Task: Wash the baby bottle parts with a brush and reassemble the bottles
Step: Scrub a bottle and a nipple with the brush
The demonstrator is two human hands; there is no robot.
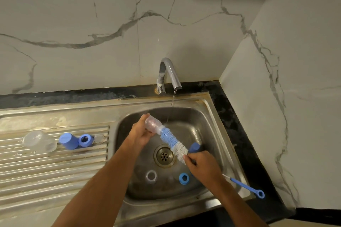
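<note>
Nearest me, my right hand [201, 165] has its fingers clamped on the wire stem of the blue-and-white bristled bottle brush [172, 143], while a blue plastic ring [184, 178] and a clear ring [151, 176] lie on the floor of the steel sink [212, 116]. Farther out, my left hand [141, 132] grips the small clear plastic bottle [153, 124], the brush tip entering its mouth beside the thin stream from the chrome tap [168, 75]. On the ribbed draining surface [55, 162] to the left lie a clear dome cap [37, 141], a blue cap [68, 141] and another blue ring [85, 140].
</note>
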